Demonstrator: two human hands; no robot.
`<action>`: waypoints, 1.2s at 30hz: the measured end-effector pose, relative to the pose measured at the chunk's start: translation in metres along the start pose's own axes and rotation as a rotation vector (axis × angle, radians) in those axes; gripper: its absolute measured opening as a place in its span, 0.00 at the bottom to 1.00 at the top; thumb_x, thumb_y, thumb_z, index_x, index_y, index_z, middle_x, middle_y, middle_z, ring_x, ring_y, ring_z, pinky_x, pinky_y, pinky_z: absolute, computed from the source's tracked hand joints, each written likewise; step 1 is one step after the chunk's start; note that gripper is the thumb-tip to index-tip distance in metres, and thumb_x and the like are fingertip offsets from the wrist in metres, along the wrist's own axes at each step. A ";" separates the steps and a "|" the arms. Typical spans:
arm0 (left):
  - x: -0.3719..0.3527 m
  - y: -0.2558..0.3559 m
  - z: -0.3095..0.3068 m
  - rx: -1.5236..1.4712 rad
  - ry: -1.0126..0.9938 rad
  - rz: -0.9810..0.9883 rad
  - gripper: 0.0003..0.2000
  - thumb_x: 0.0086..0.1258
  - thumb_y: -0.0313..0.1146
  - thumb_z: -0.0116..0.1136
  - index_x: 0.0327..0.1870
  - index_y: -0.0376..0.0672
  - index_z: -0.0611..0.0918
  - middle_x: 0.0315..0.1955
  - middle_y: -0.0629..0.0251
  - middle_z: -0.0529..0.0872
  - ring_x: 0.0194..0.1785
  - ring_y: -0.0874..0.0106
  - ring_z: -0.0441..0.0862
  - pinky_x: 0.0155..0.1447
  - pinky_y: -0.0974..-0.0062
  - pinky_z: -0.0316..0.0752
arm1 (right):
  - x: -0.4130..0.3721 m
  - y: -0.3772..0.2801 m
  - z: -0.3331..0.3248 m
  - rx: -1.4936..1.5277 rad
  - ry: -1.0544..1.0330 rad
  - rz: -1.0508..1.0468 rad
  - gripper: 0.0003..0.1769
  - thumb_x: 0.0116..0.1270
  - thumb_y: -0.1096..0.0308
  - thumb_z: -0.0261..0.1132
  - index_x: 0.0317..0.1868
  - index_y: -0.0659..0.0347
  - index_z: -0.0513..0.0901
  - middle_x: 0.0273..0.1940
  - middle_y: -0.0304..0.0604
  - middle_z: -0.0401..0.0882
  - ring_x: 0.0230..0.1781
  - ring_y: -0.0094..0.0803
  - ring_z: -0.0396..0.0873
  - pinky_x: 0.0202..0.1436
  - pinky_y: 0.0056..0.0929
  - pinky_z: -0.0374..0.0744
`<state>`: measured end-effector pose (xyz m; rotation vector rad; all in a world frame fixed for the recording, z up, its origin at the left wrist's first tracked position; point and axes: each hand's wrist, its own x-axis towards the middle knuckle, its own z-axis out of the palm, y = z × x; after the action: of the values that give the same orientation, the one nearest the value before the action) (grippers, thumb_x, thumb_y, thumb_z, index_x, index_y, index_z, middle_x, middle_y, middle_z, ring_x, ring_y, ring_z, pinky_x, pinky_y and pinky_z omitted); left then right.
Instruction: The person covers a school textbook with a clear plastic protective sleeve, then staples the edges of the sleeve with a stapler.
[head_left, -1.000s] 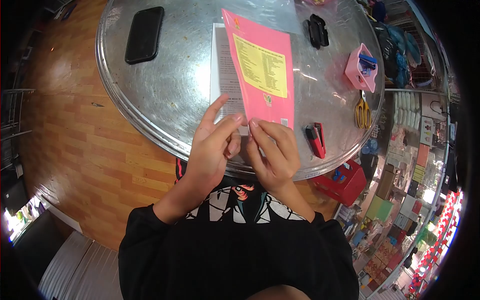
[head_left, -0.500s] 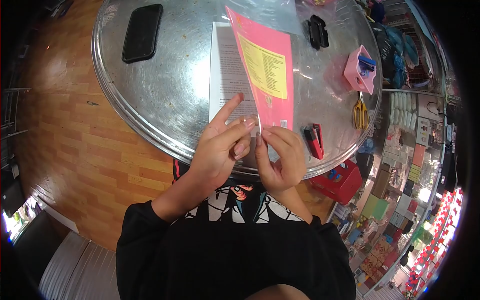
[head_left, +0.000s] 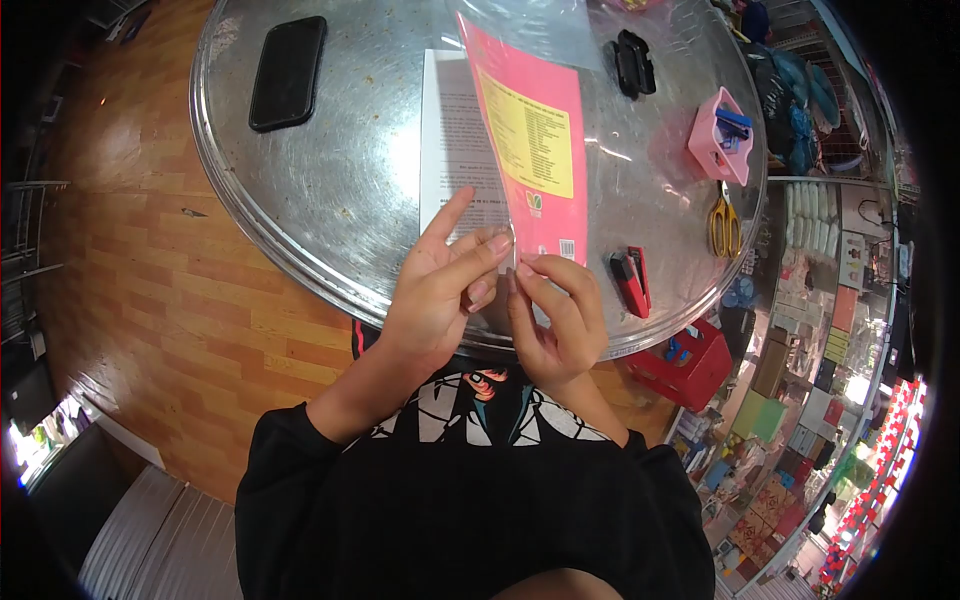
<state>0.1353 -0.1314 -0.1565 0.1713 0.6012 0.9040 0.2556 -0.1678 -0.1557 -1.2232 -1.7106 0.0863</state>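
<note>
A pink booklet (head_left: 552, 225) with a yellow printed panel stands tilted over the table, its left edge turned up toward me. Clear plastic (head_left: 545, 25) shows beyond its far end. My left hand (head_left: 440, 285) pinches the near end of that edge between thumb and bent fingers, the index finger stretched out. Close beside it, my right hand (head_left: 562, 315) grips the same edge at the near corner with thumb and fingertips. What exactly lies between the fingertips is partly hidden. Under the booklet, to its left, lies a white printed sheet (head_left: 445, 130).
On the round metal table (head_left: 350, 190) lie a black phone (head_left: 288, 75), a black case (head_left: 634, 65), a red stapler (head_left: 632, 282) and yellow-handled scissors (head_left: 724, 225). A pink holder (head_left: 708, 150) stands at the right rim. Below the rim sits a red stool (head_left: 685, 365).
Both hands keep their pinch on the booklet's edge and have shifted very slightly. The booklet has turned a little, so more of its lower logo shows.
</note>
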 end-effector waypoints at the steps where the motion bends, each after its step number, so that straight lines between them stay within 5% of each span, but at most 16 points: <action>1: 0.000 -0.002 0.001 0.077 0.022 0.076 0.35 0.61 0.23 0.52 0.65 0.35 0.45 0.34 0.63 0.75 0.22 0.85 0.65 0.24 0.88 0.58 | -0.001 0.000 0.001 0.003 0.005 0.008 0.14 0.40 0.84 0.66 0.32 0.70 0.78 0.33 0.48 0.75 0.31 0.39 0.76 0.34 0.28 0.75; 14: 0.008 -0.029 0.009 0.347 -0.073 0.525 0.35 0.65 0.24 0.47 0.66 0.42 0.38 0.40 0.62 0.71 0.32 0.86 0.70 0.31 0.91 0.66 | -0.002 0.000 -0.003 -0.024 0.057 0.008 0.12 0.43 0.84 0.64 0.33 0.71 0.78 0.33 0.50 0.77 0.31 0.40 0.77 0.34 0.28 0.76; 17: 0.006 -0.030 0.007 0.313 -0.091 0.509 0.37 0.63 0.20 0.47 0.66 0.44 0.37 0.38 0.62 0.70 0.37 0.81 0.72 0.39 0.87 0.69 | -0.003 0.000 -0.002 -0.034 0.106 -0.018 0.12 0.43 0.84 0.64 0.33 0.71 0.78 0.32 0.49 0.77 0.30 0.39 0.77 0.33 0.28 0.76; 30: 0.006 -0.028 0.017 0.442 -0.137 0.526 0.35 0.65 0.22 0.46 0.66 0.43 0.38 0.41 0.62 0.70 0.37 0.84 0.73 0.34 0.90 0.68 | -0.006 0.008 -0.012 -0.052 0.133 -0.034 0.12 0.45 0.81 0.66 0.34 0.70 0.78 0.33 0.48 0.77 0.30 0.38 0.77 0.32 0.27 0.76; 36: 0.011 -0.034 0.012 0.348 -0.144 0.547 0.40 0.62 0.19 0.49 0.65 0.42 0.33 0.38 0.61 0.70 0.35 0.81 0.71 0.42 0.86 0.69 | -0.007 0.006 -0.009 -0.025 0.106 -0.031 0.13 0.45 0.81 0.65 0.36 0.70 0.78 0.35 0.49 0.77 0.32 0.39 0.77 0.35 0.28 0.76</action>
<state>0.1711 -0.1427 -0.1641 0.7351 0.5828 1.2945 0.2663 -0.1739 -0.1594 -1.1978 -1.6422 -0.0188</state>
